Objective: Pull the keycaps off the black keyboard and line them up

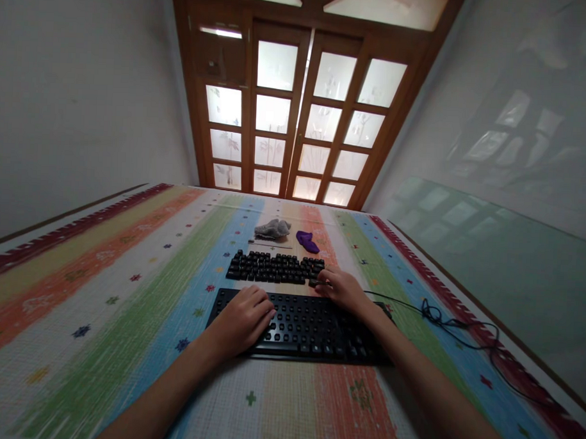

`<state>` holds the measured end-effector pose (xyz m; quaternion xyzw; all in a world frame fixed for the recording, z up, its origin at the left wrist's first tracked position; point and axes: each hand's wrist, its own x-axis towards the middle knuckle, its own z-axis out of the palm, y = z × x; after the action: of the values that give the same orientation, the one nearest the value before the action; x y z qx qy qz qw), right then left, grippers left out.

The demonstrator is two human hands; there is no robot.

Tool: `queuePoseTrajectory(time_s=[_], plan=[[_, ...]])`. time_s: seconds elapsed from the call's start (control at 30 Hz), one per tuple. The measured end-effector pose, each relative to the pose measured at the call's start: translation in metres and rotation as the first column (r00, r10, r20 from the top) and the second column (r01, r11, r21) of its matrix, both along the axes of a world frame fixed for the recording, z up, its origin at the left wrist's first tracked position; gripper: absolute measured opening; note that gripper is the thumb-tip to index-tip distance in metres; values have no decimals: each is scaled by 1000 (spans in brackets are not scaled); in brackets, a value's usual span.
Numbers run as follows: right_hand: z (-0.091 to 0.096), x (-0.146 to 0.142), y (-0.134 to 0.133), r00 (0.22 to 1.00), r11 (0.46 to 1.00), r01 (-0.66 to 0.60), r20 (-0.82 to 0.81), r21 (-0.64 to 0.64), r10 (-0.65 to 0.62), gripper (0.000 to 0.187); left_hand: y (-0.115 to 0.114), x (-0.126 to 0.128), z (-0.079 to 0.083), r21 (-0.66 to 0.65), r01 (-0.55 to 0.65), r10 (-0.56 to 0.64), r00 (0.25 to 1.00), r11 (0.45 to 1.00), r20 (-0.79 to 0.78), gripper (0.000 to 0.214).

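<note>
Left grip on black keyboard, switches bare.

Left grip on black keyboard, right grip (farther forward) beside loose keycaps.

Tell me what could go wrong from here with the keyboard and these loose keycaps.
The right hand is at the near right end of the loose keycaps, so it might knock their rows out of line. The left hand lies on the keyboard; a push could slide it into the keycaps just beyond its far edge. The right forearm might also snag the cable looped nearby.
</note>
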<state>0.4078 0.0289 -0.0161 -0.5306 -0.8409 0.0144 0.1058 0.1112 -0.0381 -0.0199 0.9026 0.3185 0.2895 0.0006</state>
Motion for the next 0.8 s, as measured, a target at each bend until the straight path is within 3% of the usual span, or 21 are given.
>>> queuePoseTrajectory(time_s=[0.8], plan=[[5,-10,5,998,999,-26,50,-33,27,8,2,-5,2,35,-5,6,999,999,-42,27]])
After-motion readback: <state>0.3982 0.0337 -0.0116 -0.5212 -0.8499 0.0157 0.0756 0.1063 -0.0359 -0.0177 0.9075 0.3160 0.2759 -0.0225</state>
